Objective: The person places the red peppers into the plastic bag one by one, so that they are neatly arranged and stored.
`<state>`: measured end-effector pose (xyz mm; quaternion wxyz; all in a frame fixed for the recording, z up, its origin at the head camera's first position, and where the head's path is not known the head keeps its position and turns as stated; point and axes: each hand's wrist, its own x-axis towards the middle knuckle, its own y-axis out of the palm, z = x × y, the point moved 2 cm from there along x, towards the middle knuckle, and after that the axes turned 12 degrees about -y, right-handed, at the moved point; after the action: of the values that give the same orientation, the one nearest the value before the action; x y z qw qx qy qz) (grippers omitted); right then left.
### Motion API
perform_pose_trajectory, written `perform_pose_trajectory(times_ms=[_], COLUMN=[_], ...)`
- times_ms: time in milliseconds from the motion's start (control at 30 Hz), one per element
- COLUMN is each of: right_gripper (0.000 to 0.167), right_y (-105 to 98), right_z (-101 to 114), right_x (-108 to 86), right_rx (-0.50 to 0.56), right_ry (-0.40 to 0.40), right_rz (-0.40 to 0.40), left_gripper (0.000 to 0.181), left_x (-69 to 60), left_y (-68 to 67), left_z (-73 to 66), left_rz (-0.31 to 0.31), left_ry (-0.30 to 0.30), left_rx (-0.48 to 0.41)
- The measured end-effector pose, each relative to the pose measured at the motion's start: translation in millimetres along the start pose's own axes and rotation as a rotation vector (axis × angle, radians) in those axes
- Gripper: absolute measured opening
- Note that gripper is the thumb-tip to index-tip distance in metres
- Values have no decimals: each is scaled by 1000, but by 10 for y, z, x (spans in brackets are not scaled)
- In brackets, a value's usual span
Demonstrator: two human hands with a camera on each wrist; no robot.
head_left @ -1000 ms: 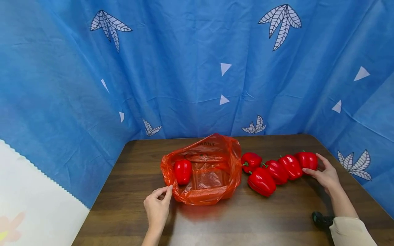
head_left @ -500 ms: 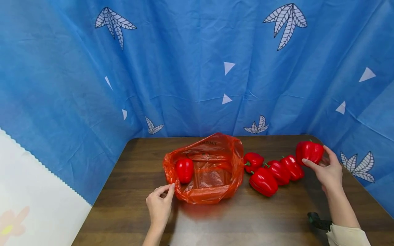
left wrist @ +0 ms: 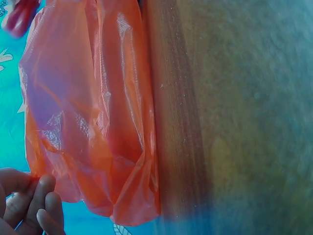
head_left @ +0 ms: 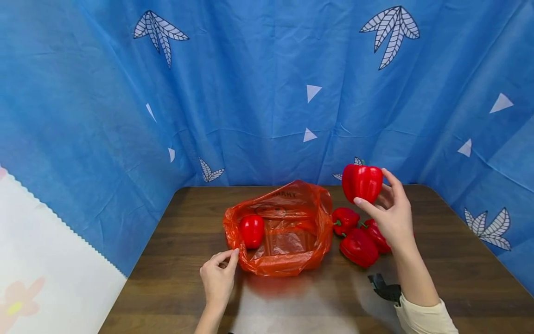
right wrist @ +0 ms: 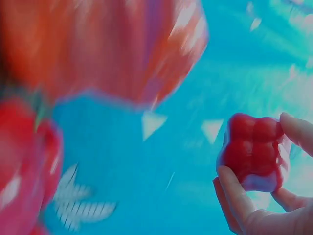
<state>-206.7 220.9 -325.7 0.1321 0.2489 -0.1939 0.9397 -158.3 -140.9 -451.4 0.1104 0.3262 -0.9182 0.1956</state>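
By the look of things, the work is at an early stage: one red pepper is inside the bag, one is in transit, and the others lie outside. The inside pepper (head_left: pixel 252 232) lies against the left part of the red plastic bag (head_left: pixel 275 266), which rests on the wooden bench (head_left: pixel 175 232) with its mouth spread wide and much bare space inside. The left hand (head_left: pixel 217 277) pinches the bag's near-left rim between thumb and fingertips, seemingly to steady the opening. The right hand (head_left: pixel 392 218) has its thumb and fingers bent round the raised pepper (head_left: pixel 362 182), gripping it firmly enough to carry it stem up, off the bench, to the right of the bag and not over its mouth. Left to deal with on the bench are the far pepper (head_left: pixel 345 220), just beside the bag's right side, the near pepper (head_left: pixel 359 249) and the third pepper (head_left: pixel 374 235), close together; a sliver of red past the right wrist may be one more, but the arm hides it. Placing the raised pepper seems the step in hand, with at least three others remaining after it.
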Motion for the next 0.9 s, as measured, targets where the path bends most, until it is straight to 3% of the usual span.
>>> perform_pose_trajectory(times_ms=[200,400,633,900], right_gripper=[83,86,87,85], right_y=[537,1063,1476,1720], right_z=[281,248,56,-205], right_x=[-57,-152,-268,-374], right_rx=[111,174,100,-21], right_ry=[-59,-23,51,40], right_rz=[115,230,271,279], left_gripper=[6,7,6,7], left_x=[18,26,10,-7], left_y=[5,9,5,0], left_z=[-4,0,-10,2], left_rz=[-4,-5,-3,-4], left_ry=[22,23,30,27], left_rx=[-9,-14,-8,-3])
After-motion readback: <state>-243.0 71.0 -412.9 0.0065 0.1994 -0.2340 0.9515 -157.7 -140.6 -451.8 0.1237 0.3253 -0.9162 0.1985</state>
